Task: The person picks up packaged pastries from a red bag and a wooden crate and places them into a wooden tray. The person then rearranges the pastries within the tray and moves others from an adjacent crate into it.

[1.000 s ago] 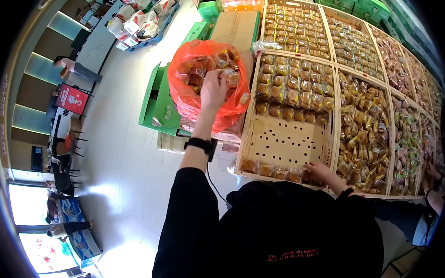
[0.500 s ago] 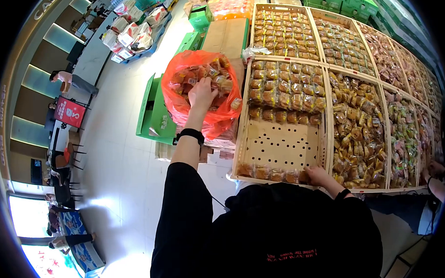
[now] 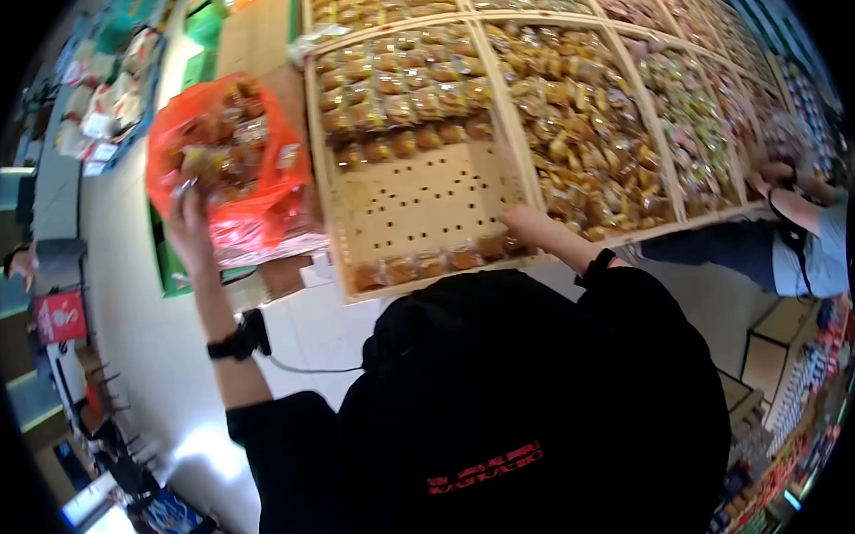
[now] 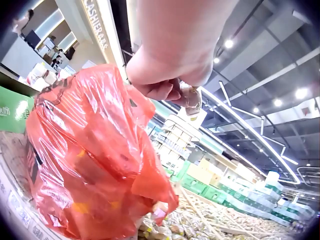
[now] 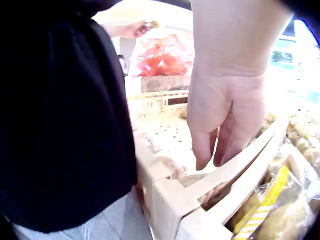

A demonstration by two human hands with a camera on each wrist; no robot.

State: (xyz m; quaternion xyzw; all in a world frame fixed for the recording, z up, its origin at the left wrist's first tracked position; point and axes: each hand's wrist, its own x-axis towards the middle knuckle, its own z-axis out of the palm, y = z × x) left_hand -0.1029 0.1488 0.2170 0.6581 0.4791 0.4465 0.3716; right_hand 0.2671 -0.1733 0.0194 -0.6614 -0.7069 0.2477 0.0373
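Observation:
My left hand (image 3: pixel 190 219) pinches a plastic-wrapped bun (image 4: pixel 192 101) just above the red plastic bag (image 4: pixel 95 160). In the head view the bag lies open at the top, with several more wrapped buns (image 3: pixel 235 147) inside. My right hand (image 5: pixel 227 112) reaches down inside the front right corner of the wooden crate (image 3: pixel 335 242), fingers pointing downward and fairly straight. Its fingertips are right at the end of the front row of wrapped buns (image 3: pixel 430 264). More rows of buns (image 3: pixel 402 89) fill the crate's far half; bare perforated floor shows between.
To the right, neighbouring crates hold loose wrapped snacks (image 3: pixel 583 130), divided by wooden rims. The bag sits on stacked boxes beside a brown carton (image 3: pixel 255 38). Another person's arm (image 3: pixel 793 207) is at the far right. Pale floor (image 3: pixel 130 372) lies to the left.
My left hand has lifted from among the buns in the bag to its near left side, now with a bun in its fingers. The head view has swung right. The right hand stays at the crate's corner.

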